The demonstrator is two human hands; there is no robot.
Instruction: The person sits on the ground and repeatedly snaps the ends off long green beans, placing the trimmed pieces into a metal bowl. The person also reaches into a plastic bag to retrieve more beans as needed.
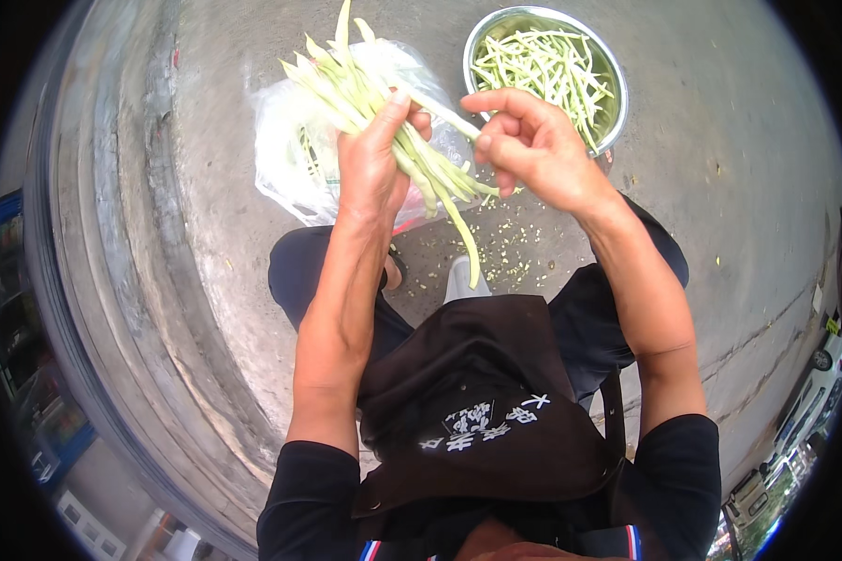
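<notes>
A bunch of long pale green beans (421, 158) is clasped in my left hand (379, 144), tips fanning out above and below the fist. My right hand (530, 151) pinches the end of a single green bean (443, 112) between thumb and fingers; its other end reaches back to the bunch. Beneath my left hand a white translucent plastic bag (288, 161) lies on the ground, with some beans visible inside. Beyond my right hand stands a round stainless steel basin (621, 91) holding many beans (540, 66), and my hand overlaps its near rim from this viewpoint.
Small bean scraps (509, 249) litter the concrete ground (730, 161) between my feet. Stone steps (154, 280) run along the left. A dark apron (477, 350) bearing writing covers my lap. Parked vehicles (810, 400) show at the far right rim.
</notes>
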